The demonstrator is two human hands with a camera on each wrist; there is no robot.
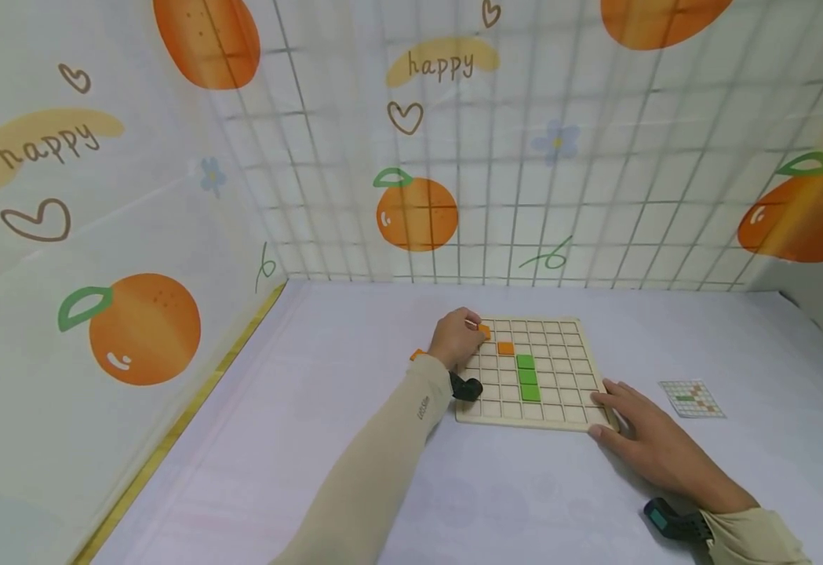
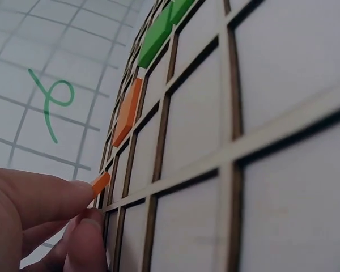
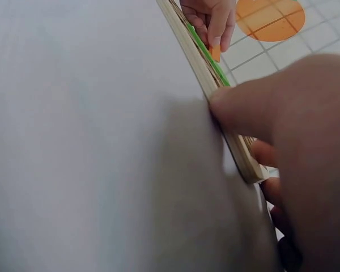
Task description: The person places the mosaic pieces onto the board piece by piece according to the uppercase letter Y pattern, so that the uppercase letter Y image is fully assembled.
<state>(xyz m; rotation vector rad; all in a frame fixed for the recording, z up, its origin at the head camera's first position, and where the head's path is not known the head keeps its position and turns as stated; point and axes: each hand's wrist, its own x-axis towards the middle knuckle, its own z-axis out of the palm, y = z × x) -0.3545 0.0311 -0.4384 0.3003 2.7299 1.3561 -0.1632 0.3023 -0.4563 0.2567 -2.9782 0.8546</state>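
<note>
A wooden grid board (image 1: 559, 377) lies on the table. At its far left corner my left hand (image 1: 456, 337) pinches a small orange tile (image 2: 101, 183) between thumb and finger, tilted at a cell there. Another orange tile (image 1: 506, 348) sits in a cell nearby. Several green tiles (image 1: 527, 376) form a column on the board, nearer to me. My right hand (image 1: 640, 428) holds the near right corner of the board, thumb against the front edge and fingers at the right side. The left hand and wrist hide part of the board's left edge.
A small printed pattern card (image 1: 692, 399) lies on the table right of the board. Something orange (image 1: 417, 355) shows partly from behind my left wrist. Wall sheets (image 1: 340, 157) printed with oranges stand at the back and left of the table (image 1: 256, 439).
</note>
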